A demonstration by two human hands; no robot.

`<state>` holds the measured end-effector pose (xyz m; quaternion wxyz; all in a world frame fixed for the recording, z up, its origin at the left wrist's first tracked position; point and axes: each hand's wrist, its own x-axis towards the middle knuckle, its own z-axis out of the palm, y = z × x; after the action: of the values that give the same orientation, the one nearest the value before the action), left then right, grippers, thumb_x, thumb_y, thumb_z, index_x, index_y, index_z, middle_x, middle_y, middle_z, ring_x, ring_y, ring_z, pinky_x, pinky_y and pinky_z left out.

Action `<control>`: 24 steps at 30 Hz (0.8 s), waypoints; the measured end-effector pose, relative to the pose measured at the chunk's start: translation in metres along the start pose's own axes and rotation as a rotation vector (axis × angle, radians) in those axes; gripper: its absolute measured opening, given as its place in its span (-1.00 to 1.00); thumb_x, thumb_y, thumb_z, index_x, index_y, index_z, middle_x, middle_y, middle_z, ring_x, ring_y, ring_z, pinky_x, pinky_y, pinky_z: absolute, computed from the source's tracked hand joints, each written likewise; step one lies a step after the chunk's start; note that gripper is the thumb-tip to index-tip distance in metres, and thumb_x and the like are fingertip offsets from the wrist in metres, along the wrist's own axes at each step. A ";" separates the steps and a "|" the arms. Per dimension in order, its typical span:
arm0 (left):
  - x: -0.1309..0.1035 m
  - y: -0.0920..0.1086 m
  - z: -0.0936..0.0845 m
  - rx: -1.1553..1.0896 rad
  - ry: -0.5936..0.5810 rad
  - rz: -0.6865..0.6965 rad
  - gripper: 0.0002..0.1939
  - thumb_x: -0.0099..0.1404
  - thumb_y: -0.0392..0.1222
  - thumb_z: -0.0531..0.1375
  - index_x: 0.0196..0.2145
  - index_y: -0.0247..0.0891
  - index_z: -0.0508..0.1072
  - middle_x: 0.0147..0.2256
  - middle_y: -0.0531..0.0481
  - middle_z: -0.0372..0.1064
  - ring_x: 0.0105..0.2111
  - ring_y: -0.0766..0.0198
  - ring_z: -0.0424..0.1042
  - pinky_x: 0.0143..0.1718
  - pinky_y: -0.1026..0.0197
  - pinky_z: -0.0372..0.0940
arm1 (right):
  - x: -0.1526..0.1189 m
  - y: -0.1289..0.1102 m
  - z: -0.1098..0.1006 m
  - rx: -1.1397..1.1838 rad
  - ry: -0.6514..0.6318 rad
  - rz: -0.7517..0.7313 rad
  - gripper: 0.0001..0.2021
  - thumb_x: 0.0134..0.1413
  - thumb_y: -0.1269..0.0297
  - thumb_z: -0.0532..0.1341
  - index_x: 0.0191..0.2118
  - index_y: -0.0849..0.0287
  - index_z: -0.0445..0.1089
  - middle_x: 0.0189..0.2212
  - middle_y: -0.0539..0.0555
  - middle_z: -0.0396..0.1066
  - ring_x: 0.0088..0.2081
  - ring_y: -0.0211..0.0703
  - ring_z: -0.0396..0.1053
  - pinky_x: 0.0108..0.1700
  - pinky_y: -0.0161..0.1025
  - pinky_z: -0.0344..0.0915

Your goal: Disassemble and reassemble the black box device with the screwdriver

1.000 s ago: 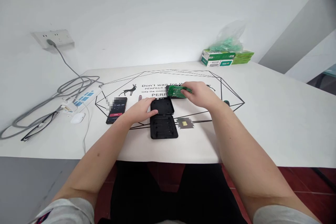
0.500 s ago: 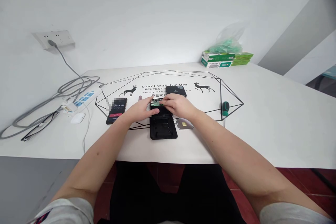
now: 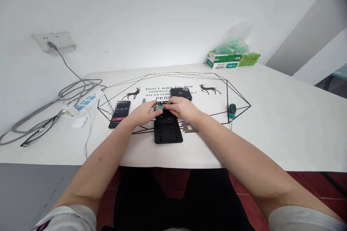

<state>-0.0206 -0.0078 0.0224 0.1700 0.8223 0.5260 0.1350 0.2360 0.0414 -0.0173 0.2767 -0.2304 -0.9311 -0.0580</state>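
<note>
A small black case (image 3: 167, 115) lies in front of me, with a green circuit board (image 3: 159, 107) showing in its upper left part. My left hand (image 3: 143, 113) grips the case's left side, its thumb lying over the top near the board. My right hand (image 3: 184, 109) reaches in from the other side, fingertips pinched together at the board; what they hold is hidden. Nearer to me, touching the case, lies a flat black cover (image 3: 168, 132). To its right is a thin grey plate (image 3: 190, 127) with a gold patch, partly behind my right wrist.
A second black device (image 3: 181, 94) lies behind my hands. The phone (image 3: 119, 114) with a running timer is on the left, near a power strip (image 3: 89, 101), earphone case (image 3: 79, 122) and glasses (image 3: 40, 132). A green-handled screwdriver (image 3: 232, 111) lies right; boxes (image 3: 224, 60) stand behind.
My left thumb has shifted slightly left and up along the case. The right fingertips stay at the circuit board, and the view has tilted slightly.
</note>
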 end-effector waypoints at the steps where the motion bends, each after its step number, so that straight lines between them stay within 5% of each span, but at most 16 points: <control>1: 0.000 0.000 0.000 0.002 0.004 -0.006 -0.21 0.50 0.38 0.04 0.34 -0.30 0.42 0.30 -0.33 0.50 0.26 -0.24 0.51 0.22 -0.13 0.43 | 0.000 0.001 0.000 -0.004 -0.006 0.007 -0.66 0.52 0.31 0.15 0.14 0.13 0.68 -0.08 0.25 0.66 -0.10 0.02 0.53 -0.06 -0.08 0.44; 12: 0.002 0.001 0.004 0.103 0.008 -0.008 -0.41 0.53 0.24 0.07 0.18 -0.24 0.58 0.21 -0.26 0.58 0.22 -0.20 0.54 0.24 -0.14 0.43 | 0.003 -0.004 -0.006 0.106 -0.085 0.105 -0.73 0.44 0.28 0.28 0.09 0.13 0.70 -0.04 0.26 0.64 0.00 0.08 0.56 0.05 -0.03 0.49; 17: -0.001 0.002 0.003 0.092 -0.004 0.000 -0.38 0.50 0.23 0.12 0.26 -0.24 0.54 0.25 -0.25 0.55 0.24 -0.21 0.53 0.26 -0.13 0.42 | 0.004 -0.008 -0.035 0.188 -0.194 0.453 -0.56 0.38 -0.09 0.33 0.12 0.15 0.64 -0.05 0.24 0.64 -0.05 0.10 0.58 0.00 -0.04 0.47; 20: -0.001 0.002 0.003 0.089 -0.020 -0.006 -0.37 0.46 0.22 0.19 0.29 -0.22 0.51 0.28 -0.25 0.53 0.27 -0.20 0.50 0.28 -0.14 0.40 | 0.006 -0.007 -0.047 0.148 -0.292 0.722 -0.58 0.47 -0.04 0.23 0.15 0.16 0.59 -0.18 0.20 0.68 -0.16 0.06 0.58 -0.13 -0.12 0.39; 24: -0.001 0.003 0.004 0.092 -0.027 -0.013 -0.39 0.43 0.19 0.24 0.28 -0.22 0.51 0.27 -0.25 0.53 0.27 -0.20 0.51 0.28 -0.13 0.41 | 0.009 -0.009 -0.050 0.197 -0.324 0.787 -0.61 0.41 0.04 0.31 0.16 0.17 0.57 -0.21 0.16 0.69 -0.17 0.01 0.59 -0.14 -0.17 0.38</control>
<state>-0.0175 -0.0103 0.0201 0.1397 0.8276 0.5347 0.0985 0.2498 0.0250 0.0294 0.1486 -0.5462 -0.8049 0.1781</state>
